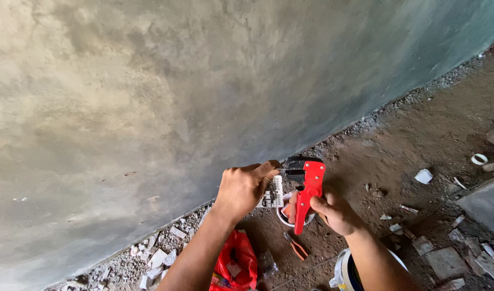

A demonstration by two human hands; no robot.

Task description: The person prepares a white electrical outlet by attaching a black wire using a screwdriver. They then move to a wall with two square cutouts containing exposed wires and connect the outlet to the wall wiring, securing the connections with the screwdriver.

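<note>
My left hand (pixel 246 186) is closed on a small white socket module (pixel 273 193) and pinches a thin wire between thumb and forefinger. The wire's end meets the black jaws of a red wire stripper (pixel 307 187). My right hand (pixel 333 211) grips the stripper's red handles from the right. Both hands hover close to the grey plastered wall (pixel 150 97), above a small round white tub (pixel 290 217) on the dirt floor.
Orange-handled pliers (pixel 296 247) lie on the floor below the hands. A red plastic bag (pixel 235 263) sits lower left, a white bucket (pixel 345 269) by my right forearm. Rubble and tile scraps (pixel 155 257) line the wall's foot; a tape roll (pixel 478 159) lies far right.
</note>
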